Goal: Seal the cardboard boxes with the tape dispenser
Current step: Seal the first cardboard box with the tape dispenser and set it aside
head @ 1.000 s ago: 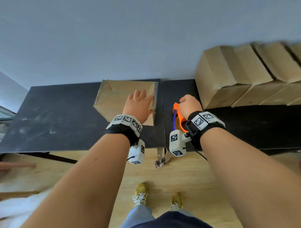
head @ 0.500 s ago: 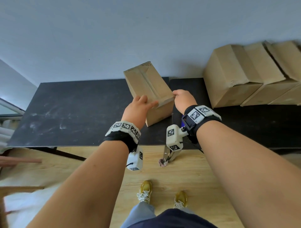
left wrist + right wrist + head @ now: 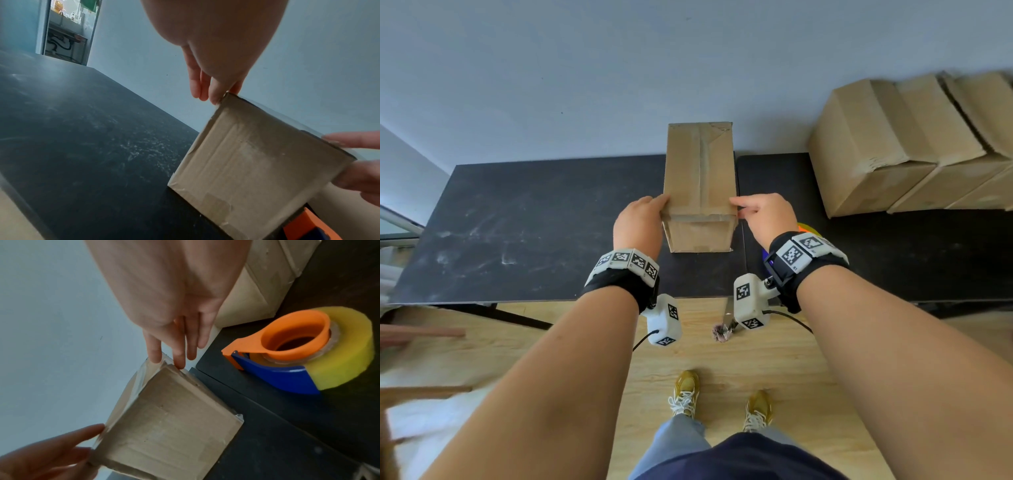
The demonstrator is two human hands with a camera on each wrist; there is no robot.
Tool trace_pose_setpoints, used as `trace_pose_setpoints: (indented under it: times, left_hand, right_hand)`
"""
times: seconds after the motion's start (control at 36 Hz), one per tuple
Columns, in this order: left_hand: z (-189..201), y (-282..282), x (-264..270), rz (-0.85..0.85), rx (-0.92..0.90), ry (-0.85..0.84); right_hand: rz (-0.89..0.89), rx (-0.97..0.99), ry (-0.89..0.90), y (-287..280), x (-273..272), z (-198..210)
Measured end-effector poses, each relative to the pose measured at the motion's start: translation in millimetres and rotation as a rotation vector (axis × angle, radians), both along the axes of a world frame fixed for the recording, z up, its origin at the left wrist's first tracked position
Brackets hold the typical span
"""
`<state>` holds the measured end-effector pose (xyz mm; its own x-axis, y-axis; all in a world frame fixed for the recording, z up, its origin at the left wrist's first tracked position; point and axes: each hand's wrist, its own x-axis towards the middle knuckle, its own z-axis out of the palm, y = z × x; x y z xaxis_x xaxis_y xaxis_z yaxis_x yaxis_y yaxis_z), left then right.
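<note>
A small brown cardboard box (image 3: 700, 171) stands on the black table (image 3: 534, 222), its long side pointing away from me and clear tape running along its top seam. My left hand (image 3: 642, 219) touches the box's near left top corner with straight fingers (image 3: 205, 87). My right hand (image 3: 763, 212) touches the near right top corner, also with straight fingers (image 3: 176, 340). The box (image 3: 170, 426) sits between the two hands. The tape dispenser (image 3: 308, 350), orange and blue with a yellowish roll, lies on the table right of the box; no hand is on it. In the head view my right wrist hides most of it.
A row of larger cardboard boxes (image 3: 893, 147) is stacked against the wall at the back right of the table. Bare scuffed table surface lies left of the small box. The table's front edge (image 3: 517, 301) is just under my wrists. Wooden slats (image 3: 421, 332) show at far left.
My right hand let go of the tape dispenser and came to the box. Both hands turned the box from lying sideways to lengthwise in front of me.
</note>
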<state>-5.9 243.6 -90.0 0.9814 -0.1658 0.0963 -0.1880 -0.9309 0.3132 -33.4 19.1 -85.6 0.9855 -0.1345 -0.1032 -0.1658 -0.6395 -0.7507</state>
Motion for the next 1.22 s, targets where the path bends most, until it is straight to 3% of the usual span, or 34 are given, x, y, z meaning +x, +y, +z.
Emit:
trace_pose_setpoints:
  times: [0.42, 0.86, 1.06, 1.22]
  left_hand:
    - [17, 4, 3, -0.071, 0.277, 0.191]
    - [18, 7, 4, -0.056, 0.157, 0.223]
    - [6, -6, -16, 0.122, -0.12, 0.172]
    - [-1, -12, -11, 0.119, -0.042, 0.147]
  right_hand:
    - [0.099, -0.19, -0.105, 7, -4, 4]
    - [0.114, -0.322, -0.117, 15, -6, 8]
    - [0.035, -0.321, -0.171, 26, -6, -4]
    - [0.027, -0.32, -0.176, 25, -4, 0]
